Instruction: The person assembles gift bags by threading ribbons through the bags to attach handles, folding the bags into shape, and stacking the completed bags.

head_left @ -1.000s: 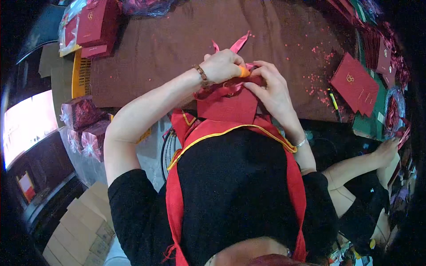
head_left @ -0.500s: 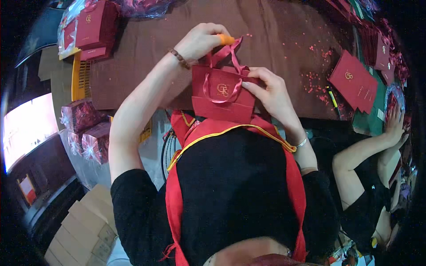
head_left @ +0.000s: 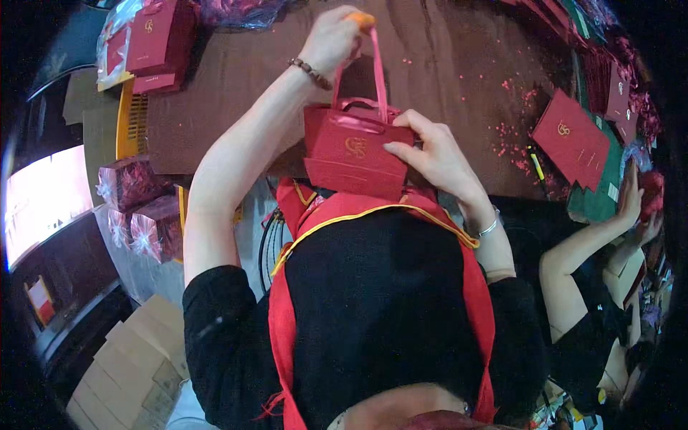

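A small red paper gift bag (head_left: 330, 150) with a gold emblem stands upright at the table edge in front of me. Its pink ribbon handle (head_left: 379, 75) is stretched taut up to my left hand (head_left: 331, 41), which is closed on it beyond the bag. Something orange (head_left: 360, 19) sits at that hand's fingertips; whether it is worn or held I cannot make out. With thumb and fingers, my right hand (head_left: 436, 152) pinches the bag's upper right corner. A second ribbon lies slack across the bag's front.
Red bags (head_left: 161, 46) are stacked at the far left, wrapped red boxes (head_left: 154, 218) below them. On the right lie flat red bags (head_left: 572, 140), a yellow marker (head_left: 536, 163) and scattered red bits. A co-worker's hands (head_left: 631, 204) hold something red. The brown-covered table (head_left: 444, 57) spans the middle.
My left hand has moved up and away, drawing the ribbon handle straight. My right hand still grips the bag's corner. The co-worker's hands now have a red item between them.
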`<state>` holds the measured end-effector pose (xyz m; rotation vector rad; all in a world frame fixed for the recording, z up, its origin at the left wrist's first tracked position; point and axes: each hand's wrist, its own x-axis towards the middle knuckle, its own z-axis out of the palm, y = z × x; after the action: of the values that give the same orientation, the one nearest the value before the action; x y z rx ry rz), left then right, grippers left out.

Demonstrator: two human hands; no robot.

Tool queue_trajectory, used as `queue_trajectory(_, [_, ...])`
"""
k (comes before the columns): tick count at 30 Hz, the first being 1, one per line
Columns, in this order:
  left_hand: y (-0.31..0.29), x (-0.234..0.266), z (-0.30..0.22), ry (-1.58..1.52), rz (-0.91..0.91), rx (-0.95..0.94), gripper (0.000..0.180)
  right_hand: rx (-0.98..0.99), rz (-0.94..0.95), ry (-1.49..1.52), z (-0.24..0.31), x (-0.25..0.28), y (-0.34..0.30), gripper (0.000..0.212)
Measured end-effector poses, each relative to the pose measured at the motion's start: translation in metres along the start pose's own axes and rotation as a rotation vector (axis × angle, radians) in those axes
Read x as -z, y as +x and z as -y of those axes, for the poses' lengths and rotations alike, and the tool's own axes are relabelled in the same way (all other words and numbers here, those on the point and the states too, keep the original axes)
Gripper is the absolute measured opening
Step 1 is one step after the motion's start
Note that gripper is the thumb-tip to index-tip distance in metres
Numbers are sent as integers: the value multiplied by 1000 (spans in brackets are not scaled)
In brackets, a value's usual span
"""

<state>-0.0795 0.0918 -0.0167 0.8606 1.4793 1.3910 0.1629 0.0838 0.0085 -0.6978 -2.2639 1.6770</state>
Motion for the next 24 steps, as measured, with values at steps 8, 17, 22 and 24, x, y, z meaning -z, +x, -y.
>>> queue_trajectory(8, [-24, 36, -13, 183, -310, -293, 30, -27, -287, 532, -23, 8, 9, 48])
queue_trajectory(17, [-91, 9, 16, 301, 141, -98, 35, -146, -272, 323, -21, 5, 20, 30])
queue_trajectory(22, [-99, 0, 30, 110, 176, -103, 36, -193, -320, 499, -31, -2, 14, 25])
queue_trajectory(24, [-103, 2, 4, 56, 226, 1, 41, -197, -344, 544, -31, -1, 17, 26])
